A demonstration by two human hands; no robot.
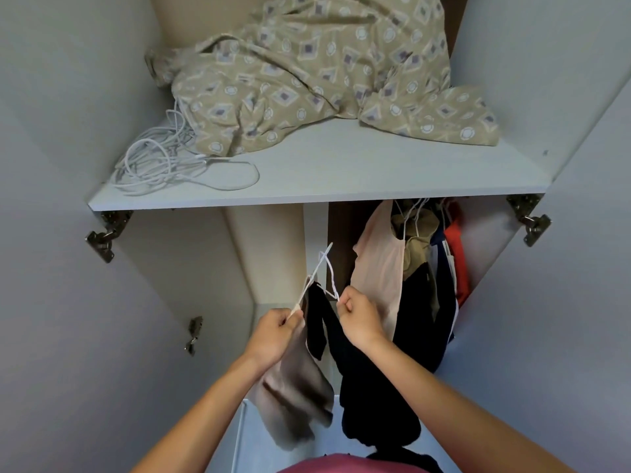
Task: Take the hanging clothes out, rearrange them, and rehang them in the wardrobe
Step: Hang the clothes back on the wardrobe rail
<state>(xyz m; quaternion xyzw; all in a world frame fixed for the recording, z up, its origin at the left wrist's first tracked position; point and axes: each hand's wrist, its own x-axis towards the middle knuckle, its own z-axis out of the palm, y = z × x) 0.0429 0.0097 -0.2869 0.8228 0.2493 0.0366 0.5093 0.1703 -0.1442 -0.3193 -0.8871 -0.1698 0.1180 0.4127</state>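
A thin white wire hanger (322, 268) is held in front of the open wardrobe, its hook pointing up. My left hand (275, 332) pinches its left end and my right hand (358, 317) pinches its right end. A dark garment (362, 387) and a grey-beige garment (293, 397) drape from it and hang down between my forearms. Further right, several clothes still hang under the shelf: a pale pink top (379, 264), a dark piece (426, 302), an olive one (415, 233) and a red one (459, 254).
The white shelf (341, 172) above carries a crumpled patterned beige cover (324, 80) and a heap of empty white wire hangers (160, 162). Both wardrobe doors stand open, with metal hinges at left (104, 237) and right (532, 223). A white vertical divider (316, 230) stands behind the held hanger.
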